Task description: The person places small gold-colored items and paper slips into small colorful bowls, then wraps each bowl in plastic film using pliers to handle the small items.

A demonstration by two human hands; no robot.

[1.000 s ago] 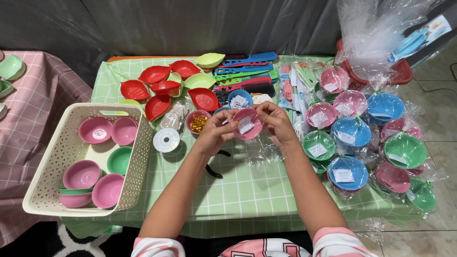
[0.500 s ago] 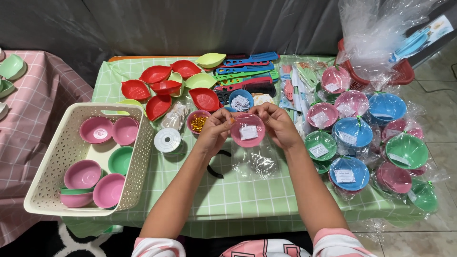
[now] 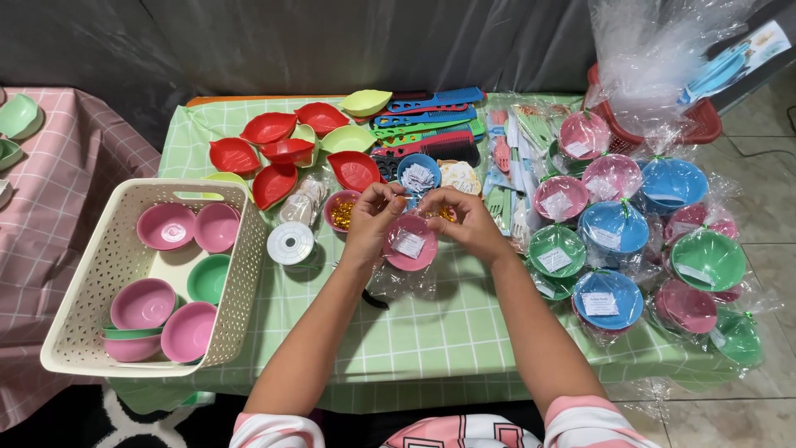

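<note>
Your left hand (image 3: 371, 217) and right hand (image 3: 463, 222) pinch the clear wrap atop a pink bowl (image 3: 410, 243), fingers clenched on it, above the bench (image 3: 431, 323). Left of the bowl sit a tape roll (image 3: 291, 243) and basket (image 3: 99, 274); wrapped bowls (image 3: 605, 249) crowd its right.

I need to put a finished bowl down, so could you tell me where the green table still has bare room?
The green checked cloth lies bare along the near edge, between the white basket and the wrapped bowls, around the forearms. The back is crowded with red dishes and combs; the right side is packed with wrapped bowls.
</note>
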